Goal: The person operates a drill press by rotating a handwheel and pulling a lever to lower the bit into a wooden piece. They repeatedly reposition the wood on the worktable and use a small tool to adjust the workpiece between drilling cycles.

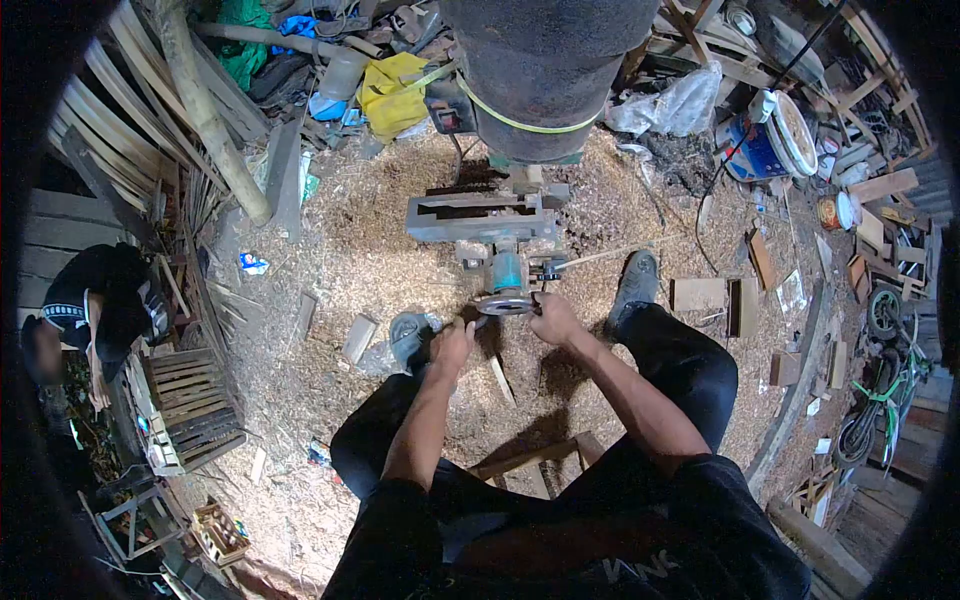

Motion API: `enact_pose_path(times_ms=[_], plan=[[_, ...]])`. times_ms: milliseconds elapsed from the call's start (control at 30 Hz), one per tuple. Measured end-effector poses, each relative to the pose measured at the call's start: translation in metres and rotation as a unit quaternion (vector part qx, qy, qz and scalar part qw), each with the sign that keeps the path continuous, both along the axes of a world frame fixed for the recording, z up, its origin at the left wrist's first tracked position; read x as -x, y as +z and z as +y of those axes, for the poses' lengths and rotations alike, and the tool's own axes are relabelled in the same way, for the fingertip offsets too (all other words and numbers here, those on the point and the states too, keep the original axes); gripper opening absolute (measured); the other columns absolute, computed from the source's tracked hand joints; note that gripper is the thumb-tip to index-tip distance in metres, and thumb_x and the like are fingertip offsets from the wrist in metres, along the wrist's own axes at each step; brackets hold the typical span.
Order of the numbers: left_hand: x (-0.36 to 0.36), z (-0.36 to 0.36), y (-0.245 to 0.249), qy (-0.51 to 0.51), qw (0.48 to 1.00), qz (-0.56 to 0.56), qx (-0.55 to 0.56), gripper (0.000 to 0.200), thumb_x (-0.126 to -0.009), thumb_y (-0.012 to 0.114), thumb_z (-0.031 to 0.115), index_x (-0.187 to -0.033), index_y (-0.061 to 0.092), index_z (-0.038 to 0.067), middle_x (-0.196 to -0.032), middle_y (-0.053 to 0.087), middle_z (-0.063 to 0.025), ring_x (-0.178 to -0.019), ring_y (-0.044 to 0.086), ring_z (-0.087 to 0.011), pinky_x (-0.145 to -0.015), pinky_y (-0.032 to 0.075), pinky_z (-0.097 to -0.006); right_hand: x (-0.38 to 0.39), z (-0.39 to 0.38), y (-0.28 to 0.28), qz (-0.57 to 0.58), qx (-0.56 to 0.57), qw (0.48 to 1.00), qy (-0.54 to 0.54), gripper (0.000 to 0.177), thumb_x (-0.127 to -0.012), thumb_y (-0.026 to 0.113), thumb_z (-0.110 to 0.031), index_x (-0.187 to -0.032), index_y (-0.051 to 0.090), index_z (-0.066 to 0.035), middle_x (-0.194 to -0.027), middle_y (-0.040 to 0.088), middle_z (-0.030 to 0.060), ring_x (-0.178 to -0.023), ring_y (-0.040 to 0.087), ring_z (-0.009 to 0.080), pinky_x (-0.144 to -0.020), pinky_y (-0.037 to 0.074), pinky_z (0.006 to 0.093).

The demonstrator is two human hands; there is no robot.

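A round metal disc or wheel sits at the near end of a machine with a teal housing. My left hand is closed at the left side of the disc, on something I cannot make out. At the disc's right edge my right hand is closed, its fingers against the rim. Beyond the teal housing lies a grey metal frame with a long slot. A small dark fitting is beside the housing on the right.
A large dark drum stands behind the machine. Wood blocks lie on the shavings at right. A paint bucket is at the upper right. Another person bends near a slatted crate at left. A green bicycle stands far right.
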State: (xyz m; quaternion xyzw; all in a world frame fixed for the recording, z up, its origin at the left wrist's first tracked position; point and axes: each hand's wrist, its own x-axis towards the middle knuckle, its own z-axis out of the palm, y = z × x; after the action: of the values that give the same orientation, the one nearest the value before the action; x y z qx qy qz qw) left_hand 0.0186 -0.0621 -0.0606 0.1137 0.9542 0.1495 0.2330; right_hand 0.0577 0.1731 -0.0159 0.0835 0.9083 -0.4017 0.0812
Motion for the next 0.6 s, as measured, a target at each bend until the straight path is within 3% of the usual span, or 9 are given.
enact_pose_path(times_ms=[167, 333, 433, 600], plan=[[-0.003, 0.011, 0.015, 0.001, 0.999, -0.034, 0.002, 0.046, -0.099, 0.035, 0.043, -0.105, 0.057, 0.003, -0.089, 0.067, -0.0255, -0.088, 0.065, -0.0428, -0.079, 0.050, -0.0533, 0.003, -0.001, -0.011, -0.058, 0.031, 0.998, 0.002, 0.026, -0.079, 0.059, -0.020, -0.091, 0.060, 0.003, -0.078, 0.063, 0.0261, -0.075, 0.063, 0.0413, -0.070, 0.049, 0.0470], [0.013, -0.016, -0.027, 0.044, 0.994, -0.097, 0.032, 0.053, -0.098, 0.039, 0.049, -0.125, 0.045, 0.004, -0.107, 0.066, -0.0245, -0.099, 0.063, -0.0418, -0.086, 0.049, -0.0505, 0.002, -0.009, 0.019, -0.044, -0.001, 0.999, -0.006, 0.030, -0.079, 0.059, -0.019, -0.098, 0.058, 0.005, -0.088, 0.064, 0.0282, -0.084, 0.064, 0.0430, -0.077, 0.050, 0.0471], [0.010, -0.012, -0.043, 0.090, 0.992, -0.081, 0.045, 0.056, -0.097, 0.038, 0.051, -0.126, 0.044, 0.003, -0.107, 0.065, -0.0248, -0.099, 0.063, -0.0420, -0.085, 0.049, -0.0502, 0.004, -0.006, 0.037, -0.074, 0.052, 0.995, 0.028, 0.036, -0.079, 0.059, -0.021, -0.104, 0.058, 0.005, -0.096, 0.063, 0.0300, -0.092, 0.063, 0.0442, -0.082, 0.050, 0.0466], [0.006, -0.006, -0.044, 0.151, 0.981, -0.102, 0.067, 0.058, -0.097, 0.038, 0.053, -0.128, 0.042, 0.004, -0.110, 0.064, -0.0270, -0.104, 0.063, -0.0412, -0.086, 0.049, -0.0519, 0.002, -0.004, 0.001, -0.068, 0.060, 0.995, 0.034, 0.041, -0.080, 0.060, -0.020, -0.116, 0.057, -0.001, -0.100, 0.064, 0.0281, -0.095, 0.062, 0.0446, -0.084, 0.050, 0.0454]])
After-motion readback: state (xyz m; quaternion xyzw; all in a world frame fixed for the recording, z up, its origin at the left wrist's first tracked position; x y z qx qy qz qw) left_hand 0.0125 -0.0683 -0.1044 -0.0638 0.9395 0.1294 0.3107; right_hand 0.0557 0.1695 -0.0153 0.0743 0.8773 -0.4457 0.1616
